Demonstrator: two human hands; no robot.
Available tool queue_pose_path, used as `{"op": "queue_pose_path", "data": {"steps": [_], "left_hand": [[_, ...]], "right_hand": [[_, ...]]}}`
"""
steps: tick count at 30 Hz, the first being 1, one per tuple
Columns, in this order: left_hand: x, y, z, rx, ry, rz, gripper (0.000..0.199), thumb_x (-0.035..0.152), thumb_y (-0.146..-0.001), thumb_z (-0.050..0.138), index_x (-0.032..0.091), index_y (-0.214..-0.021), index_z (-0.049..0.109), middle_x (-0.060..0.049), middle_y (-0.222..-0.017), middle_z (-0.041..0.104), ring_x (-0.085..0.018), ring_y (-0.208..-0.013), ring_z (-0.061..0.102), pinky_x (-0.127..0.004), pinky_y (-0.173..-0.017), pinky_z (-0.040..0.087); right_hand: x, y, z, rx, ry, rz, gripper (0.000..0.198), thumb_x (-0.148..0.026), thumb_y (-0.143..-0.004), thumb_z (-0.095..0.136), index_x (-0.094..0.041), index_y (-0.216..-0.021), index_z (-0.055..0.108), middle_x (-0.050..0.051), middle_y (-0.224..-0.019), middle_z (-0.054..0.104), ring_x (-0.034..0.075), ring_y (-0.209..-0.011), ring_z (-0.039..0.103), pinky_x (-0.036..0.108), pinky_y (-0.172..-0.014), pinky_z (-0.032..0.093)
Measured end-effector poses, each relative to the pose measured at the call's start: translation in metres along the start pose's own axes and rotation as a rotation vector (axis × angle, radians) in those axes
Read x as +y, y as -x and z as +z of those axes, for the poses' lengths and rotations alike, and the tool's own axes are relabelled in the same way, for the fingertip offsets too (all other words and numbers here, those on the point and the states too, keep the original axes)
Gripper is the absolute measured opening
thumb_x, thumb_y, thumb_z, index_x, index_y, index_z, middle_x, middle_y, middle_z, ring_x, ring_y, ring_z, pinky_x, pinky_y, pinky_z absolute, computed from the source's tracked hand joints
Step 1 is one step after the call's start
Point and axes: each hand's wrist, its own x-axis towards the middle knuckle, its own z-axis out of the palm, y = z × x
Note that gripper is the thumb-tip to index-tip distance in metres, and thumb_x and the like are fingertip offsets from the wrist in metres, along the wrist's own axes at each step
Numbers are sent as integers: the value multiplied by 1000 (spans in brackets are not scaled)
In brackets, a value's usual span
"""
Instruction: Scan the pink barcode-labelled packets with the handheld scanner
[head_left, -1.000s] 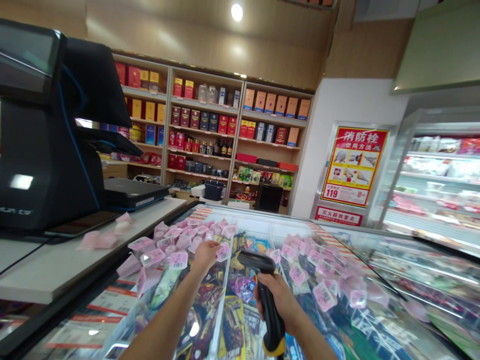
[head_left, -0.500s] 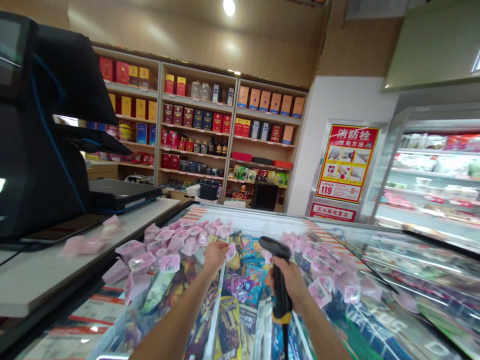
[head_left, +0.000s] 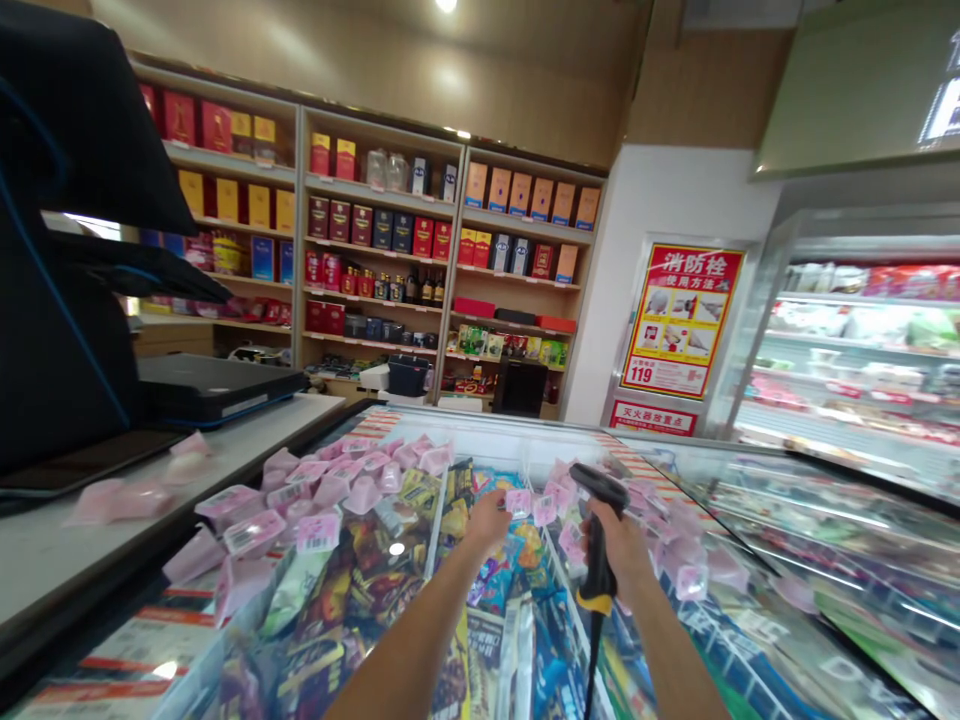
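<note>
At the far left I see a black terminal [head_left: 82,300] on the white worktop [head_left: 67,575], and three or so pink packs [head_left: 142,497] lie near its right edge, their print too blurred to read. Next comes a freezer [head_left: 480,426]; along its left side show price cards [head_left: 142,640] with red strips, illegible from here, and above them a heap of pink packs with barcode labels [head_left: 319,532], overlapping too much to count.

Behind, a shelf unit [head_left: 300,250] carries boxes: seven in the middle bay's second row (three maroon, two dark blue, two red), then six orange boxes [head_left: 520,193] atop the right bay.

Over the freezer's middle, the left hand [head_left: 491,520] pinches one small pink pack [head_left: 517,503] by its edge, its label facing out but unreadable. Just to the right, the right hand [head_left: 626,540] grips a black-and-yellow scanner [head_left: 597,550] by the handle, its head apart from the pack. A second heap of pink packs [head_left: 690,575] runs along the freezer's right side, also uncountable.

On the wall, one red poster [head_left: 682,318] reads "消防栓 使用方法" and "119", with six small pictures; the sign [head_left: 652,418] beneath says "灭火器放置点". At far right stands a chilled cabinet [head_left: 754,330].
</note>
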Motion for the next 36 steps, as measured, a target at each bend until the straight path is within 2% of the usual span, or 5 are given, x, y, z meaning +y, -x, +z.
{"op": "queue_pose_path", "data": {"steps": [4, 11, 15, 23, 36], "left_hand": [[-15, 7, -25, 81, -91, 47, 30, 29, -77, 45, 16, -103, 48, -6, -104, 53, -16, -87, 53, -37, -73, 44], [-92, 41, -131, 348, -374, -78, 31, 29, -77, 44, 16, -105, 47, -7, -113, 47, -21, -103, 44, -44, -85, 34], [-117, 55, -158, 308, -479, -131, 26, 28, -76, 46, 13, -97, 51, -7, -105, 52, -20, -99, 47, -43, -84, 35], [-116, 60, -168, 149, -411, -108, 22, 28, -76, 47, 14, -90, 54, -4, -95, 57, -15, -87, 53, -37, -76, 42], [-96, 20, -124, 154, -48, -246, 24, 29, -76, 46, 14, -94, 53, -4, -93, 57, -13, -79, 55, -33, -67, 46]], "right_hand": [[4, 3, 3, -53, 29, 4, 29, -43, -61, 53, -16, -56, 46, -3, -37, 48, 9, -32, 44, 21, -32, 36], [5, 25, 26, -190, 10, 47, 29, -43, -62, 52, -15, -56, 46, -2, -36, 46, 10, -31, 43, 21, -31, 35], [9, 35, 41, -288, -2, 95, 31, -44, -62, 51, -14, -64, 50, -1, -38, 49, 10, -31, 43, 22, -31, 35], [21, 48, 52, -442, -16, 77, 34, -46, -65, 49, -13, -68, 51, -1, -42, 50, 9, -33, 43, 22, -33, 36], [5, 89, 81, -629, 64, 55, 32, -41, -67, 45, -13, -52, 50, -2, -35, 46, 7, -29, 39, 20, -32, 34]]}}
